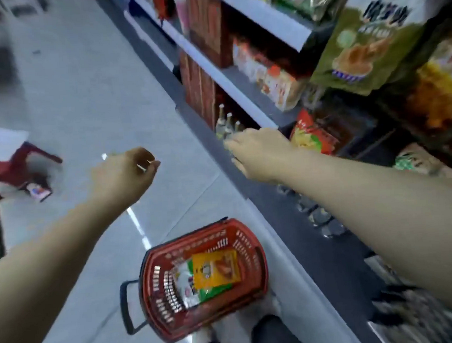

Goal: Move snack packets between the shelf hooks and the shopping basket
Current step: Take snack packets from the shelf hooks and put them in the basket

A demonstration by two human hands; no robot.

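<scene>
Right now you are holding both hands out over the aisle with nothing in either. Your left hand (127,173) is hanging at ten o'clock with its fingers loosely curled, gripping nothing. Your right hand (258,152) is reaching toward one o'clock with fingers fairly straight, blurred by motion, near the shelf edge (240,94) and beside a red and green packet (312,137). The shopping basket (158,293) is sitting on the floor at six o'clock, holding an orange packet (217,269) lying over a white and green packet (187,282). A large olive packet (366,44) is hanging at two o'clock. Judging by the reach, you are going for a hung packet: pinch it near its top and slide it straight off its hook.
</scene>
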